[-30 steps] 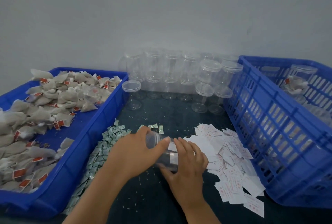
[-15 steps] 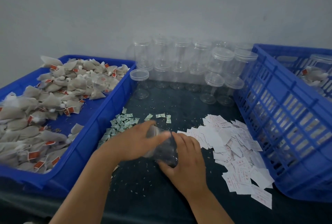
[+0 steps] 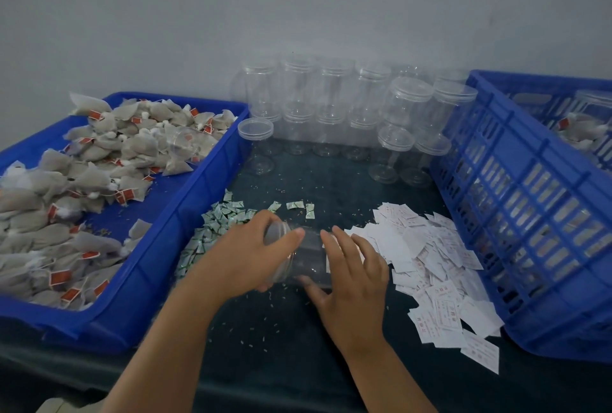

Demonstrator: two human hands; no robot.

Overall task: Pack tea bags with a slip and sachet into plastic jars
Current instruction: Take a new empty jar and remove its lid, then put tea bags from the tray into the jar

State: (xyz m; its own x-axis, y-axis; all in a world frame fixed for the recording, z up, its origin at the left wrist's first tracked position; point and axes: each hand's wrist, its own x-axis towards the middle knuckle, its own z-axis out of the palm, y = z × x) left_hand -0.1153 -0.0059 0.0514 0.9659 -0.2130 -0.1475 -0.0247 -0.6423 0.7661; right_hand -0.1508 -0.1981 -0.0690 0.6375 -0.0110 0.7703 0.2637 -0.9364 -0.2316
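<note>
A clear plastic jar (image 3: 306, 255) lies on its side between my hands at the table's middle. My left hand (image 3: 251, 255) grips its lid end. My right hand (image 3: 352, 275) holds the jar's body, fingers over the top and thumb underneath. Grey tea bags (image 3: 99, 160) with red tags fill the blue tray (image 3: 185, 213) on the left. Green sachets (image 3: 218, 220) lie heaped beside that tray. White paper slips (image 3: 430, 260) are spread to the right of my hands.
Several empty lidded jars (image 3: 334, 107) stand stacked against the back wall. One more jar lies in the tray among the tea bags. A blue slatted crate (image 3: 530, 213) at the right holds filled jars. Small crumbs dot the dark table (image 3: 281, 329).
The view shifted slightly between frames. Both hands stay on the jar; my right hand has slid to the jar's right end and its fingers have spread.
</note>
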